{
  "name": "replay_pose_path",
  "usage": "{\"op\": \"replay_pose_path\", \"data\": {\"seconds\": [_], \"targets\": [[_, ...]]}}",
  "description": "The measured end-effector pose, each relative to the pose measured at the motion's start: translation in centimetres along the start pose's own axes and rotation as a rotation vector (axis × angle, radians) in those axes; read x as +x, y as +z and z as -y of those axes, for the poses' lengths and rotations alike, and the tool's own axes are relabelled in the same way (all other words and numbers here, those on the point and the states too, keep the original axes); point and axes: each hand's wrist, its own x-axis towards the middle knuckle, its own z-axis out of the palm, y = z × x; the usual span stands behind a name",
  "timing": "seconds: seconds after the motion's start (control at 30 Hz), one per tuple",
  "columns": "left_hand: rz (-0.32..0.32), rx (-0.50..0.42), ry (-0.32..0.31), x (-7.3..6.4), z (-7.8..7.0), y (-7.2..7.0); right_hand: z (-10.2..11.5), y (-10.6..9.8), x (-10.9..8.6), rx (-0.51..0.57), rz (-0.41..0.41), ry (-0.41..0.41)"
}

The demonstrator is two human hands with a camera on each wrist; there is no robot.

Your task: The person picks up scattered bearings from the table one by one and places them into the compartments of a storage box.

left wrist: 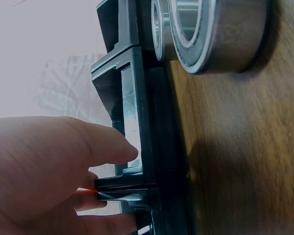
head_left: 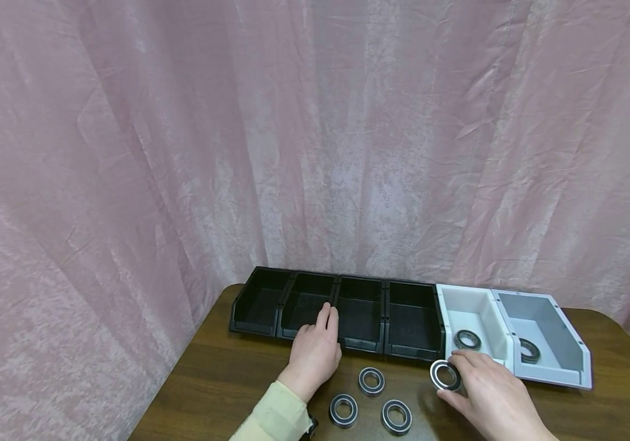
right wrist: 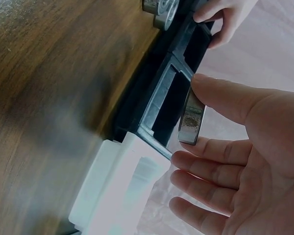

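My right hand (head_left: 488,392) pinches a ball bearing (head_left: 445,375) between thumb and fingers, just in front of the white bin (head_left: 505,343). In the right wrist view this bearing (right wrist: 191,117) is seen edge-on, held up off the table. My left hand (head_left: 315,352) reaches over the front of the black bins (head_left: 359,344), its fingers fairly straight and lying at the divider between two of them. The left wrist view shows the thumb (left wrist: 112,144) by one bin's front opening; contact with the rim is hard to tell. No bearing shows in this hand.
Three bearings lie on the wooden table (head_left: 199,380) between the hands: one farther back (head_left: 371,381), one left (head_left: 343,411), one right (head_left: 396,418). Another bearing (head_left: 467,340) sits in the white bin, and one (head_left: 529,350) in the grey bin (head_left: 560,367). A pink curtain (head_left: 348,153) hangs behind.
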Motion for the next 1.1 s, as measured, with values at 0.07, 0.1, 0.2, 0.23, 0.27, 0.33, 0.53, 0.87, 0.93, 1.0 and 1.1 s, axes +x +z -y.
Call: {"op": "replay_pose_path", "data": {"seconds": [0.07, 0.1, 0.2, 0.23, 0.27, 0.33, 0.53, 0.87, 0.93, 1.0, 1.1], "targets": [[-0.001, 0.001, 0.001, -0.01, -0.01, 0.04, 0.00, -0.01, 0.08, 0.002, 0.007, 0.005], [-0.005, 0.000, 0.003, -0.02, -0.02, 0.05, -0.01, -0.01, 0.10, 0.003, 0.009, 0.006], [-0.014, 0.000, 0.006, -0.08, -0.05, 0.07, -0.02, -0.01, 0.16, 0.006, 0.014, 0.011], [-0.017, 0.000, 0.008, -0.10, -0.07, 0.05, -0.02, -0.01, 0.18, 0.007, 0.016, 0.013], [-0.019, 0.000, 0.008, -0.12, -0.08, 0.02, -0.02, 0.00, 0.20, 0.008, 0.019, 0.015], [-0.021, 0.000, 0.009, -0.15, -0.08, 0.02, -0.03, 0.04, 0.21, 0.008, 0.021, 0.017], [-0.019, 0.003, 0.012, -0.14, 0.00, 0.10, -0.09, 0.18, 0.15, 0.009, 0.026, 0.016], [-0.015, 0.009, 0.008, -0.02, 0.07, 0.30, -0.29, 0.51, 0.08, 0.007, -0.023, -0.004], [-0.012, 0.008, 0.007, -0.02, 0.06, 0.32, -0.31, 0.52, 0.19, 0.003, -0.006, 0.001], [-0.008, 0.007, 0.005, -0.01, 0.06, 0.34, -0.34, 0.52, 0.24, 0.001, 0.002, 0.004], [-0.015, 0.008, 0.007, -0.01, 0.06, 0.33, -0.36, 0.48, 0.35, 0.000, 0.015, 0.010]]}}
